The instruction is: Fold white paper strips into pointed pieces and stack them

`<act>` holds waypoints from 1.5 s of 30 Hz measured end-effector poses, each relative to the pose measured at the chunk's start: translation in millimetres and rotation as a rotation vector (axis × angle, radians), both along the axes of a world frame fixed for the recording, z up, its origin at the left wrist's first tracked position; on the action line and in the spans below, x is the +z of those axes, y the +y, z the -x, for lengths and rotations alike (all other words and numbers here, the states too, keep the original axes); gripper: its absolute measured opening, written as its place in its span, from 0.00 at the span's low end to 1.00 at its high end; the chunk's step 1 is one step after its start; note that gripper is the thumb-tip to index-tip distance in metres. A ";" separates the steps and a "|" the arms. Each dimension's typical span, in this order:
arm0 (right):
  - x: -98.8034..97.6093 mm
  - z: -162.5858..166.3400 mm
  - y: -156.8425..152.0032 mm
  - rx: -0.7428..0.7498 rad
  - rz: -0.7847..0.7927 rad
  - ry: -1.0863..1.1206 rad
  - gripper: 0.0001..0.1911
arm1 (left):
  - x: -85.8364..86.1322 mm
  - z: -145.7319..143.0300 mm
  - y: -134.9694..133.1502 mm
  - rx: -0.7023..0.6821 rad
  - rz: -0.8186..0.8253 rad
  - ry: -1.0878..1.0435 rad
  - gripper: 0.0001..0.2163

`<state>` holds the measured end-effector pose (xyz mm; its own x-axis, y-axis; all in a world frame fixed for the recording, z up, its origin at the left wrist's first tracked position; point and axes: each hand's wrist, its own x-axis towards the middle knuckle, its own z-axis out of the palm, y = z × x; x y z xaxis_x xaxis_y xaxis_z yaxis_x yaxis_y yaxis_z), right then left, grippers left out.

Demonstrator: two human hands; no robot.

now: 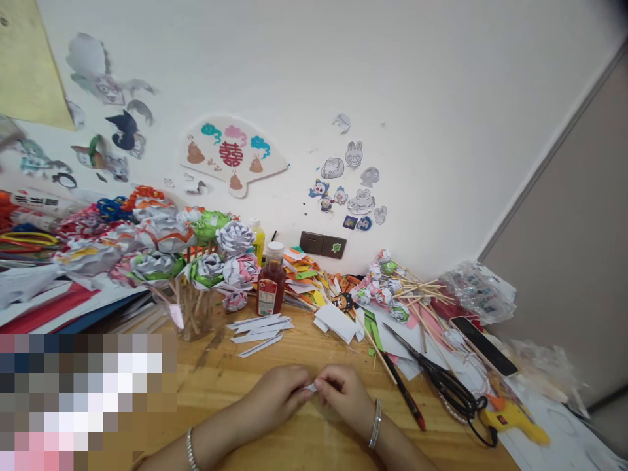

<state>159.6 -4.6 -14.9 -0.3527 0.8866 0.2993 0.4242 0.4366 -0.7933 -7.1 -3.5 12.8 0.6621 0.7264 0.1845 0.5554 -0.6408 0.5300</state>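
Slip [311,387] of white paper, held over the near middle of the table [294,451] between the two hands. The left hand [282,391] pinches one end with thumb and fingers; the right hand [346,394], its fingers curled, is clamped on the other end, so the fingertips nearly meet. Only a small part of the slip shows; from where I stand I cannot tell whether it carries a crease.

The step in hand appears to be shaping the slip by finger pressure alone. For good work, the left pinch should probably serve as a steady anchor while the right thumb does the pressing, in short, even strokes. A light grip suits thin paper, which is likely to crumple or tear if the two ends are pulled against each other. Edges are best lined up before any firm press, and the thumbs eased aside now and then to check them.

Loose white strips [260,332] lie in a spread pile beyond the left hand, in front of the bottle [271,284]. To the right lie the pen [405,396], the scissors [441,376] and the yellow glue gun [520,422], all apart from the hands. At far left, paper flowers [167,232] stand bunched on sticks. Bare wood beneath the hands gives them room to work.
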 end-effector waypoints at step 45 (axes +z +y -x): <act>-9.0 0.7 6.9 -0.059 0.134 0.218 0.14 | 3.7 27.4 27.5 0.453 -0.343 0.474 0.11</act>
